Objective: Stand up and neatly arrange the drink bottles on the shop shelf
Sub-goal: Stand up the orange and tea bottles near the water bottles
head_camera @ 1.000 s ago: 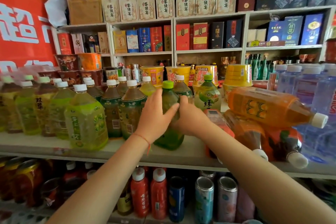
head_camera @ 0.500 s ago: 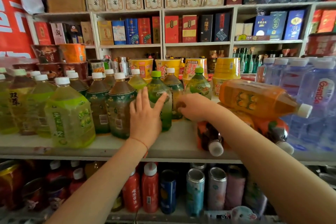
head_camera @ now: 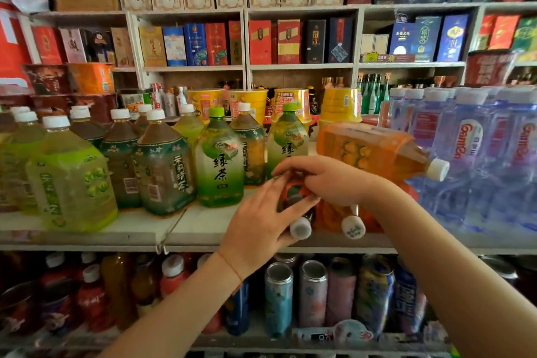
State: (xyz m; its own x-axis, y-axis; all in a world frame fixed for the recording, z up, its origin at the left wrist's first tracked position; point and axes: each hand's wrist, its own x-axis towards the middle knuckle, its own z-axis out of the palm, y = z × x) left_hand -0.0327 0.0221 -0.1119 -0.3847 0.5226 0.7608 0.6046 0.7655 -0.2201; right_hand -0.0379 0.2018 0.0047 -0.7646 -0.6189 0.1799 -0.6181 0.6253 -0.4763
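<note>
Head view: your shelf [head_camera: 203, 229] is the landmark, a long white board packed with drinks. On its right end, a block of clear water bottles [head_camera: 470, 154] stands upright. On its left half, rows of big tea bottles [head_camera: 162, 171] stand upright too, the green tea bottle [head_camera: 219, 163] nearest your hands. Between the two groups, a pile of orange bottles lies on its side, the top orange bottle [head_camera: 374, 151] resting across the others with its cap pointing right. At the shelf's front edge, the fallen dark bottle [head_camera: 296, 212] points its white cap toward you. Your right hand [head_camera: 328, 180] arches over its body, fingers curled onto it; your left hand [head_camera: 261, 227] cups it from below and the side, fingers half closed against it. Expect a full, heavy, smooth plastic bottle with a slippery label: take it round the stiff shoulder and base, not the cap, and mind the pile shifting.
</note>
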